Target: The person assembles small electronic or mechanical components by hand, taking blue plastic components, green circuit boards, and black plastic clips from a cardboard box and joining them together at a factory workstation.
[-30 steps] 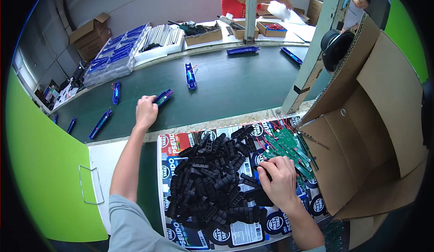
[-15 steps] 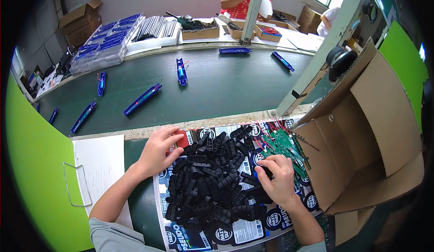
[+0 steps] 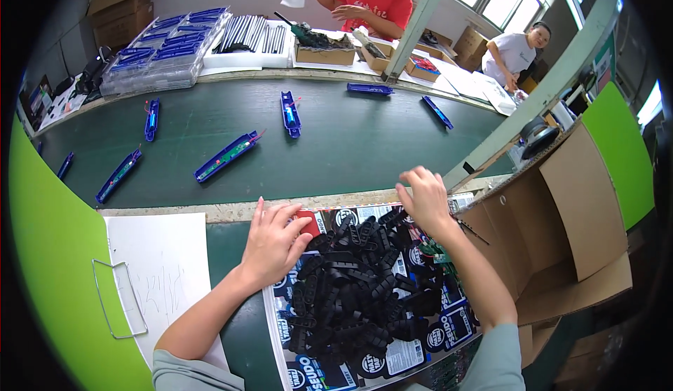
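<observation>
My left hand [image 3: 275,242] rests at the far left edge of a heap of small black ribbed plastic pieces [image 3: 350,279]. Its fingers are spread, and the fingertips touch or lie beside a small red item [image 3: 310,223]. Beyond the heap's far right side, my right hand [image 3: 429,200] hovers near the edge of the conveyor, its fingers loosely bent and the thumb apart; nothing shows between them. Green circuit boards [image 3: 433,251] with thin wires lie under and beside my right forearm, which partly hides them. The heap lies on a printed sheet [image 3: 452,324] with dark labels.
Blue elongated housings [image 3: 228,156], some with boards and wires inside, lie on the green conveyor [image 3: 336,153]. An open cardboard box [image 3: 547,230] stands at the right, below a metal post [image 3: 519,104]. Two people stand beyond the conveyor. A white sheet [image 3: 168,272] lies at left.
My right hand has moved forward from beside the boards to the conveyor's near edge. My left hand stays by the red item. The head view has shifted; a person beyond lifts something white.
</observation>
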Demonstrator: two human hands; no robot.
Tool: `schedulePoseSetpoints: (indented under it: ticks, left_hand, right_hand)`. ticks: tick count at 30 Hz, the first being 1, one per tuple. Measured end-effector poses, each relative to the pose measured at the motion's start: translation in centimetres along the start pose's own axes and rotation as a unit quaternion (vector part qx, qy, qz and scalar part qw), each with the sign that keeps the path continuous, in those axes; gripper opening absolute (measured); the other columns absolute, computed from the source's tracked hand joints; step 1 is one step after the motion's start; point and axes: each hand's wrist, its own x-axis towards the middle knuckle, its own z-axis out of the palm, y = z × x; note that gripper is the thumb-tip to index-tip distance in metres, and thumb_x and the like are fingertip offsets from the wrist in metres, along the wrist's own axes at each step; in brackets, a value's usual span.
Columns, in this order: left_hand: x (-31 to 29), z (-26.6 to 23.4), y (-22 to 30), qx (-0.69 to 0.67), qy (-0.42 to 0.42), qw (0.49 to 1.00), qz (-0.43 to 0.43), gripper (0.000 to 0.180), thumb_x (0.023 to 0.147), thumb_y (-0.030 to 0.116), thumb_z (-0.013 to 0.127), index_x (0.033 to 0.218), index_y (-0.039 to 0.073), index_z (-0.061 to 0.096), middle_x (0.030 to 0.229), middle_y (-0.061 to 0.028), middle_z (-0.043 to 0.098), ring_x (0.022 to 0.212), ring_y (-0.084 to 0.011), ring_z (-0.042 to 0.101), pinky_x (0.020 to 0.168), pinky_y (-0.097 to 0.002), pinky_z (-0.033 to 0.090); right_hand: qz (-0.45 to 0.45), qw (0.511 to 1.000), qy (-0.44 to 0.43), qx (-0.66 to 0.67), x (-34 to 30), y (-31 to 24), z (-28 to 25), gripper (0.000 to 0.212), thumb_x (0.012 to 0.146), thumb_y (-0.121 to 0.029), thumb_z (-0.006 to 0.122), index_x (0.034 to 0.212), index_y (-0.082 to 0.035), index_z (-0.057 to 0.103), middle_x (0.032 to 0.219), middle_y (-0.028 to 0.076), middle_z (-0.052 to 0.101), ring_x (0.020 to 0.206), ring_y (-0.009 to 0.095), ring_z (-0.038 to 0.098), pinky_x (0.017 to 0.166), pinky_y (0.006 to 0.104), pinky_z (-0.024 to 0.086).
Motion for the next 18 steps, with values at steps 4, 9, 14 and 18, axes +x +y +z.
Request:
schedulePoseSetpoints:
  ticks: [4, 9, 14, 18]
  left_hand:
    - [-0.2, -0.2, -0.2, -0.024, -0.004, 1.000, -0.016, 0.032, 0.096, 0.029, 0.063, 0.121, 0.008, 0.068, 0.134, -0.0122, 0.058, 0.132, -0.0317, 0.049, 0.121, -0.0631, 0.019]
    - [0.1, -0.3, -0.4, -0.042, -0.020, 0.999, -0.023, 0.034, 0.095, 0.029, 0.066, 0.120, 0.007, 0.067, 0.134, -0.0135, 0.058, 0.129, -0.0329, 0.050, 0.119, -0.0604, 0.023]
    - [0.7, -0.4, -0.6, -0.065, -0.043, 0.996, -0.033, 0.035, 0.090, 0.026, 0.070, 0.120, 0.007, 0.067, 0.133, -0.0144, 0.058, 0.128, -0.0338, 0.050, 0.118, -0.0595, 0.025]
    - [1.3, -0.5, -0.5, -0.046, -0.045, 0.997, -0.047, 0.037, 0.085, 0.025, 0.073, 0.116, 0.005, 0.067, 0.134, -0.0159, 0.057, 0.127, -0.0358, 0.050, 0.117, -0.0607, 0.025]
  right_hand:
    - [-0.001, 0.991, -0.058, -0.122, 7.5, 3.2, 6.6, 0.018, 0.087, -0.019, 0.070, 0.095, -0.003, 0.068, 0.104, 0.013, 0.064, 0.101, 0.031, 0.064, 0.088, 0.0435, 0.049]
    - [0.038, 0.975, -0.105, -0.192, 16.4, 4.6, 13.6, 0.016, 0.087, -0.013, 0.065, 0.098, -0.003, 0.071, 0.118, 0.013, 0.061, 0.110, 0.031, 0.062, 0.093, 0.0450, 0.050]
    - [0.089, 0.966, -0.153, -0.191, 23.7, 3.3, 18.0, 0.027, 0.089, -0.011, 0.062, 0.111, -0.004, 0.075, 0.146, 0.011, 0.050, 0.122, 0.031, 0.060, 0.098, 0.0463, 0.050]
    - [0.092, 0.961, -0.180, -0.189, 27.3, 3.0, 20.4, 0.027, 0.097, -0.017, 0.057, 0.113, -0.008, 0.076, 0.146, 0.009, 0.051, 0.125, 0.029, 0.060, 0.099, 0.0473, 0.048]
